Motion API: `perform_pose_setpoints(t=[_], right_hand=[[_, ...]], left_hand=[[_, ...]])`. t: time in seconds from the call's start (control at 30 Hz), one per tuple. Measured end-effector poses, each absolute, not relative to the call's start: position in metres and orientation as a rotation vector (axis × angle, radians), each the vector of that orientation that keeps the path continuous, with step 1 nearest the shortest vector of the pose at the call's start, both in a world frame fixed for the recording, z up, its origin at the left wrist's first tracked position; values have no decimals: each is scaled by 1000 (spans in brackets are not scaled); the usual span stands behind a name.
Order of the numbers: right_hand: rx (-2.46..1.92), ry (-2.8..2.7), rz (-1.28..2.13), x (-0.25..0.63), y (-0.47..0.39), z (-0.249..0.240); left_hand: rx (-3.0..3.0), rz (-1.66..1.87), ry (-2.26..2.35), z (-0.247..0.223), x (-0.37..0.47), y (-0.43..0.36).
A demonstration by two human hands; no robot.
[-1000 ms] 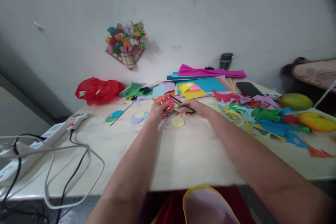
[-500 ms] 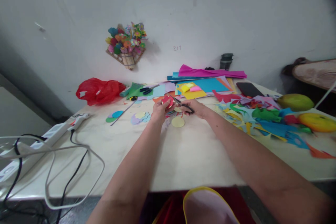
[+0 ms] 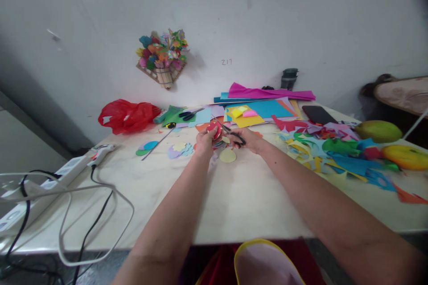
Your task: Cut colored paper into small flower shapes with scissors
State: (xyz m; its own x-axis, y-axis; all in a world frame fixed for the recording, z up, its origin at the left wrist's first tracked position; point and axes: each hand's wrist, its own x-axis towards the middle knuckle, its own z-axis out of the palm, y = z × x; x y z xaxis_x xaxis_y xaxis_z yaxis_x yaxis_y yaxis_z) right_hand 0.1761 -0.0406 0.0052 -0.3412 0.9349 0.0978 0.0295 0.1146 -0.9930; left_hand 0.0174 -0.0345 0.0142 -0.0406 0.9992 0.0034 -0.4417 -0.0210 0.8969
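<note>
My left hand [image 3: 204, 139] pinches a piece of red paper [image 3: 215, 131] with a rounded outline near the middle of the table. My right hand [image 3: 248, 140] is closed round the black handles of a pair of scissors [image 3: 238, 139]. The blades point up and left, at the right edge of the red paper. Below the hands lies a pale yellow paper circle [image 3: 228, 156]. Other small paper pieces are partly hidden beneath my fingers. To the left is a cluster of scalloped paper shapes [image 3: 180, 149] in lilac, yellow and blue.
Paper scraps [image 3: 344, 147] cover the right side, beside a phone [image 3: 319, 115] and two fruits [image 3: 377, 131]. Coloured sheets [image 3: 267, 110] lie at the back. A red plastic bag [image 3: 129, 116], a second pair of scissors [image 3: 187, 116] and a power strip [image 3: 72, 171] with cables are leftward.
The red paper has turned slightly in my left hand and shows a rounder edge. My right hand and the scissors have shifted very little.
</note>
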Motion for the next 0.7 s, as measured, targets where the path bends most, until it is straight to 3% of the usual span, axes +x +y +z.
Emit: perform_pose_setpoints(t=[0.7], right_hand=[[-996,-1375,1425,162,-52,12]], left_hand=[[734,1571,851,7,22,-31]])
